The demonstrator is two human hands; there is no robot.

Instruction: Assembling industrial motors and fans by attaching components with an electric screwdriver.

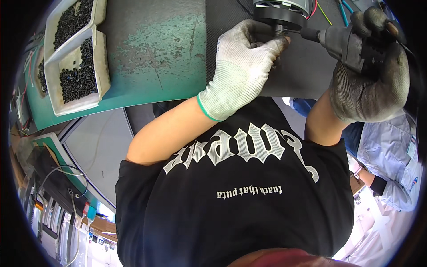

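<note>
From where I stand, the person's left hand (pixel 247 62) wears a ribbed white knit glove with a green cuff band, its fingers smudged grey. Thumb and fingers are narrowed around a threaded metal shaft (pixel 279 31) that projects from a smooth black disc (pixel 278 17) on a silvery round motor (pixel 291 3), at the far edge of my view. I can't tell whether those fingertips also pinch something small.

The right hand (pixel 371 91), in a knit glove grimed almost charcoal, is wrapped around a dark, blocky power driver (pixel 340 42). Its stubby rounded nose points leftward, and the slim tip reaches in just beside the shaft.

Thin, glossy wires (pixel 324 12) in red and yellow-green trail near the motor. The counter (pixel 155 84) wears a green covering, scuffed and flaking in dark patches, with a finely textured black mat (pixel 300 66) under the hands. Well off to the left, two off-white plastic bins (pixel 101 58) with worn, slanting walls hold heaps of little black screws (pixel 78 84).
</note>
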